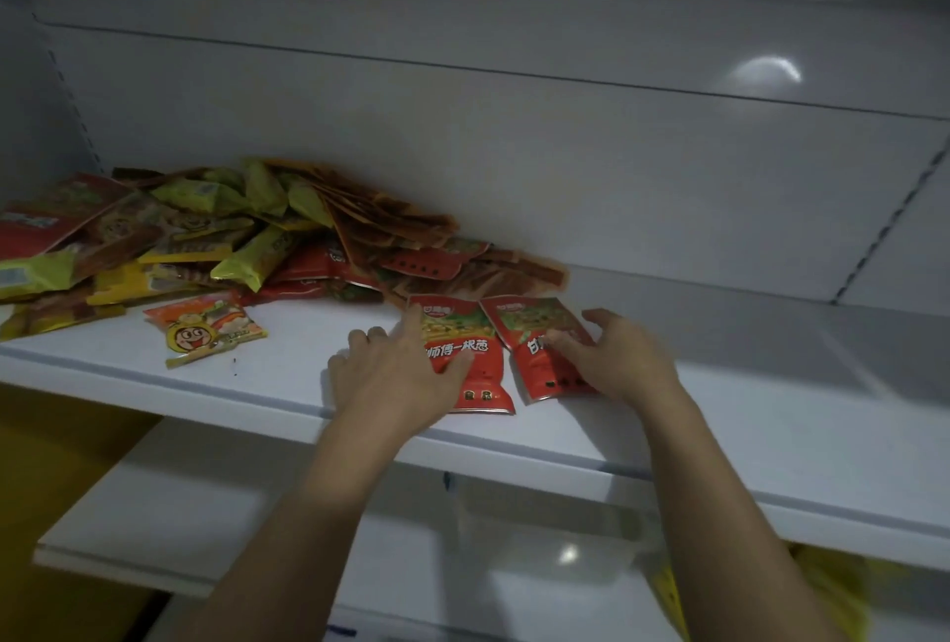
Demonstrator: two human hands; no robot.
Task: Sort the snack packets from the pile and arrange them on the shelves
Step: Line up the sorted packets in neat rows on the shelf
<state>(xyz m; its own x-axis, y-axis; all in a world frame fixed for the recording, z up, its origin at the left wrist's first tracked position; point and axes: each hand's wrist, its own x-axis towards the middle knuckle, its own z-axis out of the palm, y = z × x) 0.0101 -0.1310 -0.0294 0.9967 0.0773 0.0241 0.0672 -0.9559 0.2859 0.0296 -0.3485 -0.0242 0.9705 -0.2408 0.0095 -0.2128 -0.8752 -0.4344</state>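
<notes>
Spread flat, my left hand (396,374) presses one red-and-green packet (475,374), right hand (614,359) presses its twin (537,366), side by side on the shelf (745,395).

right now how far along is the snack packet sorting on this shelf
Early on. Done: the left red packet and matching right red packet lie side by side near the shelf front edge; an orange cartoon-face packet lies apart. In hand: the left hand touches the left one, the right hand the right one. Left: the mixed pile of yellow, red and brown packets, most of the job.
</notes>
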